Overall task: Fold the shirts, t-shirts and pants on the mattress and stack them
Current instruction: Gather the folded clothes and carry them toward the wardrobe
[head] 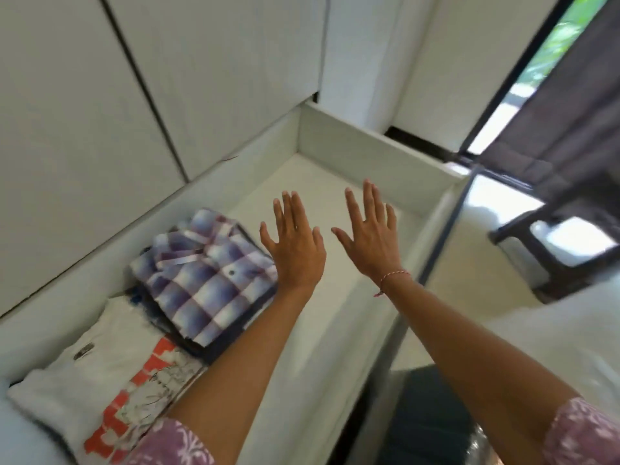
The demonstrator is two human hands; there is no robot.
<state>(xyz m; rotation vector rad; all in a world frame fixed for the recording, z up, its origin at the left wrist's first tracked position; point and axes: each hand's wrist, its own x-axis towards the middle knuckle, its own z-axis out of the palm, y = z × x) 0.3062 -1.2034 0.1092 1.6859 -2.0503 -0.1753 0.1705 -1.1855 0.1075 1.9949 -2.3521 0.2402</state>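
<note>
Two folded stacks on mattress (322,330): plaid shirt (204,276) topmost, white printed t-shirt (100,374) topmost. Left hand (295,246), right hand (372,236): fingers spread straight, holding nothing.

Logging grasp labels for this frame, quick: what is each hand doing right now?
Left hand: open, fingers spread, holding nothing, beside the folded plaid shirt.
Right hand: open, fingers spread, holding nothing.

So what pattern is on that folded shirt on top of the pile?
Purple and white checks on the folded shirt, clearest in the head view.
</note>
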